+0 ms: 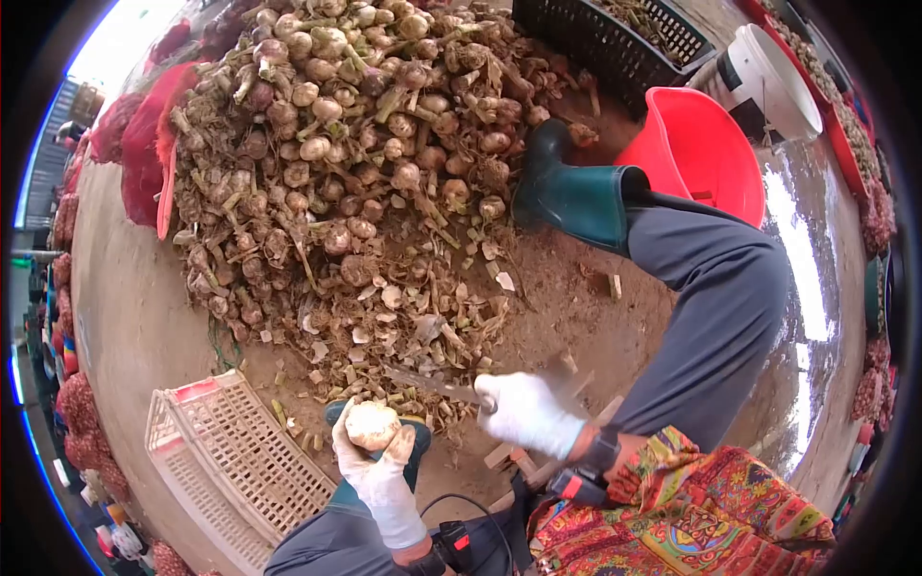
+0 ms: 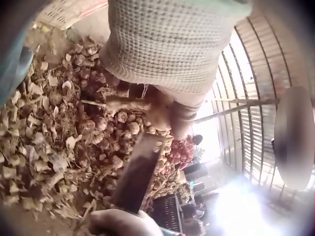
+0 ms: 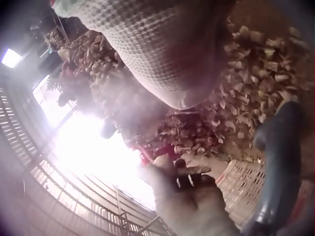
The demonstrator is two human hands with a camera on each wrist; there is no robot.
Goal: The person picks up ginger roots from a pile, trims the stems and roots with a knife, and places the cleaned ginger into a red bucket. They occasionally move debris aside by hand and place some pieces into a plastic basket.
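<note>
Head view: left hand (image 1: 377, 470) gloved, fingers clamped round a garlic bulb (image 1: 371, 423), held above the left boot (image 1: 411, 444) beside the white crate (image 1: 230, 461). Right hand (image 1: 523, 413) wrapped on a knife (image 1: 432, 384), blade lying roughly level, long axis running left, tip toward the garlic pile (image 1: 346, 163). Bulb just below and left of the blade (cut end not discernible), left hand nearer.

White gloves (image 1: 526, 413), a red bucket (image 1: 706, 154), dark green boots (image 1: 571, 192), possibly cream-coloured crate (image 1: 230, 461).
</note>
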